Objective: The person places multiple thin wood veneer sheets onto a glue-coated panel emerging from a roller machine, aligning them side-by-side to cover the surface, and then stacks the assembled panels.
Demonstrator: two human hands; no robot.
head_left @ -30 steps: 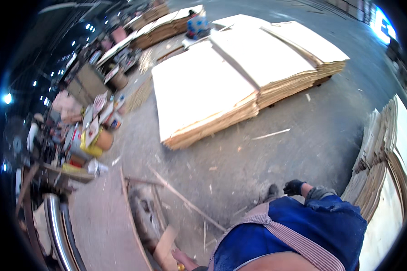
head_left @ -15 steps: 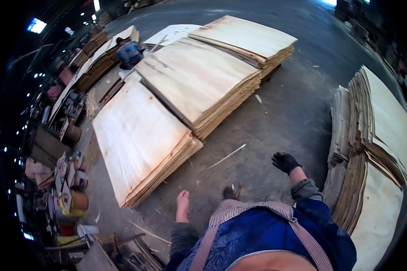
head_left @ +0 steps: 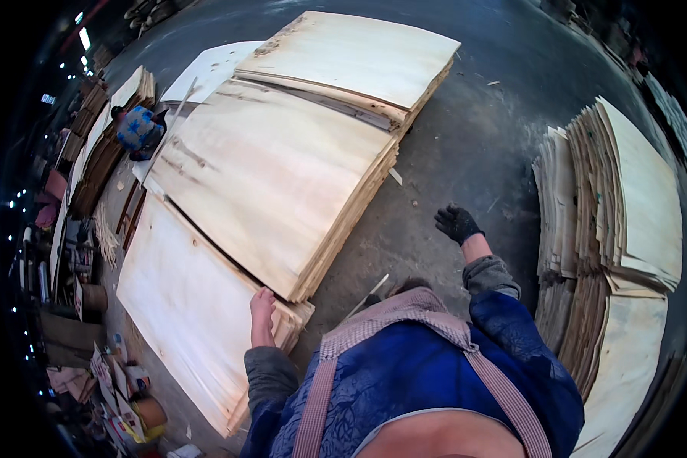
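My bare left hand point(head_left: 262, 311) is over the right edge of the nearest stack of pale veneer sheets point(head_left: 187, 305), its fingers loosely curled together with nothing visible in them. Whether it touches the top sheet I cannot tell. Just beyond it is the near corner of a taller veneer stack point(head_left: 275, 168), with a dark gap between the two. My right hand point(head_left: 458, 223), in a black glove, hangs over the concrete floor away from the stacks. Its fingers are parted and hold nothing.
Another veneer stack point(head_left: 359, 57) lies farther back. On the right stands a tall pile of rough-edged sheets point(head_left: 580, 198). A person in a blue patterned top point(head_left: 139, 131) crouches at the far left. Clutter with a brown tub point(head_left: 149, 412) lines the left; wood slivers litter the floor point(head_left: 427, 145).
I have moved forward, nearer the stacks. My left hand has gone from over the floor to the nearest stack's edge. My right hand is still out to the side, its fingers spread more.
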